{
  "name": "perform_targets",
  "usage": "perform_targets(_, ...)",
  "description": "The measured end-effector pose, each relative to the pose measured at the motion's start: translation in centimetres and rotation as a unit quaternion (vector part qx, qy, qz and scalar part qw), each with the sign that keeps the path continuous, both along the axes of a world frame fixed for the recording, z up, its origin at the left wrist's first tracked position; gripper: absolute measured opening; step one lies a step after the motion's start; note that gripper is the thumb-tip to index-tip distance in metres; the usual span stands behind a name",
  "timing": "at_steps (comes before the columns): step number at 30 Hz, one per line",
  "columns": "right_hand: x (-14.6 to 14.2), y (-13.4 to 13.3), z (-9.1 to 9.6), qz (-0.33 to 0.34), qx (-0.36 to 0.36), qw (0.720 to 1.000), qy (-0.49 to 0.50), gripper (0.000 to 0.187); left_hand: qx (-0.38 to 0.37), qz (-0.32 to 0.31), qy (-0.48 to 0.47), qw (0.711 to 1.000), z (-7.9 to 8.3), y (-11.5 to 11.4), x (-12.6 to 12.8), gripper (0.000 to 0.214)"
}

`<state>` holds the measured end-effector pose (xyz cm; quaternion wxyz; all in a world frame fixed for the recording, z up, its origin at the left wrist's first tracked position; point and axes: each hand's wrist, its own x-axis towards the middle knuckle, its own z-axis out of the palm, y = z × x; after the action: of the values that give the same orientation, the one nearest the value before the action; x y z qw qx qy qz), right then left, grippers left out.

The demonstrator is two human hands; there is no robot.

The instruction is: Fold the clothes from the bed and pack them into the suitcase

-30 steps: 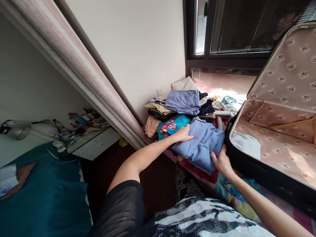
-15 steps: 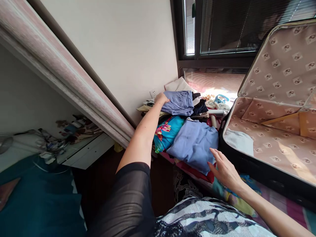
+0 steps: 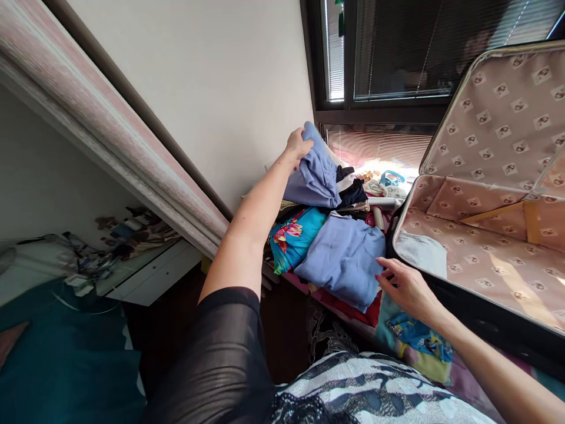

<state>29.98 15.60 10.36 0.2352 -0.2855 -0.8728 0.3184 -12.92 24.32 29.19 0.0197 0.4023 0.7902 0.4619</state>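
My left hand (image 3: pixel 300 146) grips the upper layer of the folded blue pants (image 3: pixel 320 174), lifting that edge off the clothes pile by the wall while the lower part still rests there. Below lies a folded blue garment (image 3: pixel 346 256), with a collar-like edge at its top. Beside its right edge hovers my right hand (image 3: pixel 406 285), fingers apart and holding nothing. A turquoise floral garment (image 3: pixel 298 235) sits to the left of the folded blue garment. Red cloth (image 3: pixel 364 312) shows underneath.
An open suitcase (image 3: pixel 481 277) stands at the right with a pale grey folded cloth (image 3: pixel 421 253) inside. Dark garments (image 3: pixel 353 191) lie next to the pants. A curtain (image 3: pixel 132 135) hangs at the left, before a white cabinet (image 3: pixel 148 274). A window with blinds (image 3: pixel 375 144) is behind.
My left hand has risen, peeling the upper layer of the blue pants up from the pile. My right hand stays near the lower blue garment, its fingers slightly more curled.
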Motion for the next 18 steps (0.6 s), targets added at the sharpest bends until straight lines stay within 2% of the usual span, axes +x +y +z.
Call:
perform_targets(3,0.7,2.3,3.7,-0.041,-0.011,0.998,0.043,0.045,0.003,-0.106,0.041,0.994,4.3,-0.7,2.9,0.029)
perform_targets(5,1.3,4.9,6.7,-0.073,0.004,0.993,0.090,0.053,0.009,-0.183,0.047,0.982,6.9,-1.6,4.9,0.027)
perform_targets(7,1.7,8.1,9.8,-0.096,0.027,0.983,0.155,0.074,0.014,-0.257,0.032,0.966,9.1,-2.6,7.2,0.026)
perform_targets(9,1.7,11.2,12.3,-0.117,0.009,0.972,0.205,0.104,0.020,-0.326,-0.009,0.945,10.3,-3.5,9.8,0.026)
perform_targets(11,1.4,13.4,14.0,-0.096,-0.078,0.964,0.237,0.123,0.025,-0.411,-0.066,0.909,10.6,-3.9,12.8,0.029)
perform_targets(12,1.2,13.9,14.4,-0.062,-0.135,0.957,0.250,0.123,0.025,-0.458,-0.093,0.884,10.4,-3.9,14.4,0.031)
perform_targets(14,1.0,13.9,14.5,0.023,-0.244,0.931,0.272,0.109,0.026,-0.537,-0.125,0.834,9.7,-3.1,17.3,0.035)
perform_targets(15,1.0,13.6,14.4,0.051,-0.283,0.915,0.283,0.099,0.032,-0.554,-0.126,0.822,9.3,-2.4,18.5,0.037)
perform_targets(16,1.1,13.2,14.3,0.057,-0.308,0.902,0.296,0.091,0.040,-0.551,-0.117,0.825,9.0,-1.5,19.6,0.039)
perform_targets(18,1.9,12.9,14.3,0.033,-0.326,0.888,0.322,0.078,0.058,-0.499,-0.089,0.860,8.4,0.8,21.1,0.040)
